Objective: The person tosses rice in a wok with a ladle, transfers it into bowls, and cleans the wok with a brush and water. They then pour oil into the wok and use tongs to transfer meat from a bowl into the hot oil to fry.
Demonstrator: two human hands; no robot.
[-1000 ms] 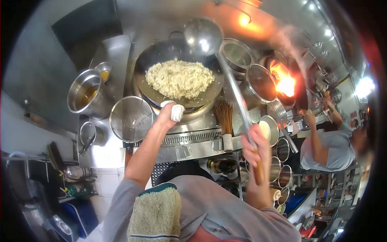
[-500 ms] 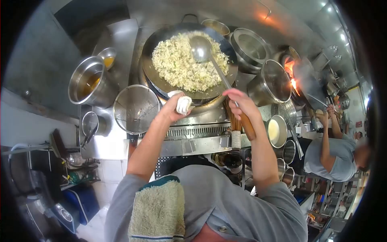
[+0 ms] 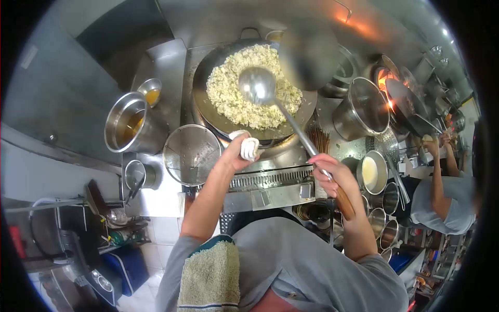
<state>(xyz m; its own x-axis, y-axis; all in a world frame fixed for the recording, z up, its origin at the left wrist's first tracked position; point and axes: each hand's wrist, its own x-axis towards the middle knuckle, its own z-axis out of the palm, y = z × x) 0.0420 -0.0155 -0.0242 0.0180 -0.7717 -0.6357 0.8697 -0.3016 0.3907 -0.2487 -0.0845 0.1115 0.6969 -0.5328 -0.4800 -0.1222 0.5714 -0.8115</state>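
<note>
A big wok point(image 3: 201, 106) on the range holds a wide heap of fried rice point(image 3: 228, 78) with green bits. My left hand point(image 3: 234, 155) is closed around a folded white cloth point(image 3: 250, 148) at the wok's near edge; whether a wok handle lies under the cloth is hidden. In my right hand point(image 3: 335, 177) is the long handle of a metal ladle point(image 3: 257, 86), its wooden end lying along my wrist. The ladle's round bowl is over the rice, its underside facing me.
Left of the wok are a metal pot point(image 3: 136, 125) of yellowish liquid, a small bowl point(image 3: 150, 93) and a round strainer point(image 3: 192, 156). To the right stand a deep pot point(image 3: 361, 106) and open flames point(image 3: 385, 83). A co-worker point(image 3: 442, 192) works at another wok. A blurred dark patch point(image 3: 309, 54) covers the wok's far right.
The ladle's bowl has come nearer to me over the rice, and my right hand has drawn back and lower. The view has shifted. A blurred dark patch has appeared at the wok's far right.
</note>
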